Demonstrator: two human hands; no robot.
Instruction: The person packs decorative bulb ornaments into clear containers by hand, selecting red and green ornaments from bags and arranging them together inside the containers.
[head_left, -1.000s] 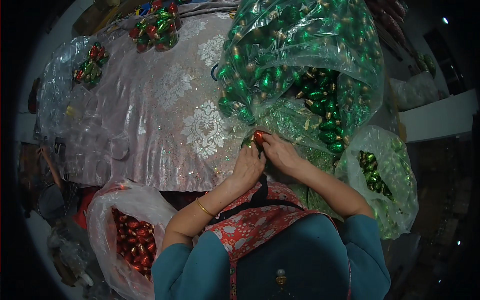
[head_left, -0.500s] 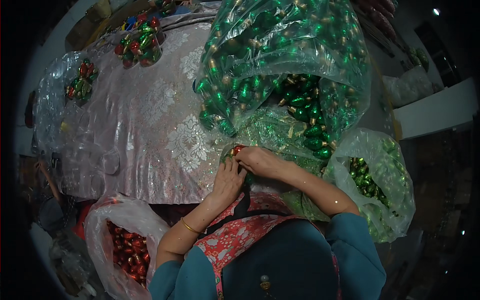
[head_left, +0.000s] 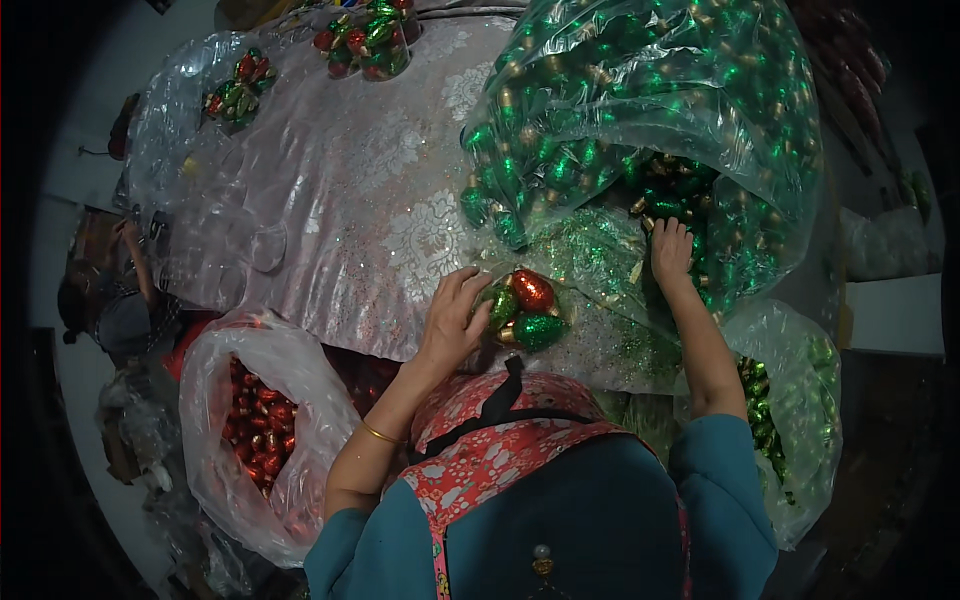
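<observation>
My left hand (head_left: 455, 320) rests at the table's near edge, fingers curled around a small cluster of glittery red and green ornaments (head_left: 525, 308) in a clear wrapper. My right hand (head_left: 671, 248) reaches forward into the mouth of a big clear plastic bag (head_left: 640, 110) full of green glitter ornaments, fingers spread on the ornaments there. Whether it grips one I cannot tell.
The table wears a pale patterned cloth (head_left: 350, 190). Two finished ornament bundles (head_left: 365, 35) (head_left: 237, 90) lie at its far side. A white bag of red ornaments (head_left: 255, 420) stands at my lower left, another bag of green ones (head_left: 790, 400) at my right. A person (head_left: 110, 290) sits at the left.
My hands, earlier together on one red ornament, have parted. The right hand has gone forward into the big green bag while the left stays on the cluster.
</observation>
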